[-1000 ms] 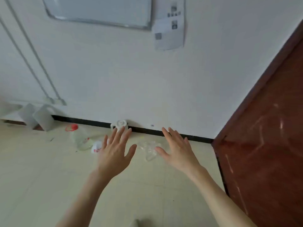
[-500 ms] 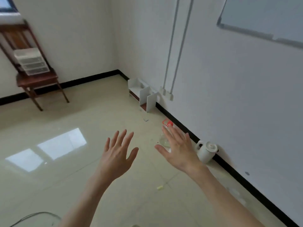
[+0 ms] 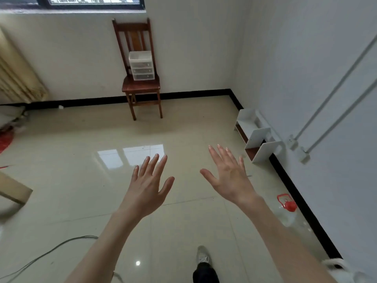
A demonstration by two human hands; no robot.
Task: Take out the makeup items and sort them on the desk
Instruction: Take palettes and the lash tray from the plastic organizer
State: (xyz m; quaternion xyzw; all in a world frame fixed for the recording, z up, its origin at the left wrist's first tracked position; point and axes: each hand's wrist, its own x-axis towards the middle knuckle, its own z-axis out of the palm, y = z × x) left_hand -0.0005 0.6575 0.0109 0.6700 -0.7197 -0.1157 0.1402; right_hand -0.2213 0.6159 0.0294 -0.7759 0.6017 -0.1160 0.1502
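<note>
Both the left hand (image 3: 148,185) and right hand (image 3: 229,176) hover spread and empty above the floor, while the clear drawer box (image 3: 141,65), probably holding the makeup, sits upright on the chair (image 3: 140,87) seat's back edge, straight ahead, slightly nearer the left.

Sparsely furnished plain room, glossy beige tiled floor (image 3: 81,190), white walls with black skirting, wooden chair (image 3: 140,78) carrying a clear plastic drawer unit (image 3: 141,65), window (image 3: 91,2), white shelf rack (image 3: 259,137) beside wall conduits (image 3: 334,94)
</note>
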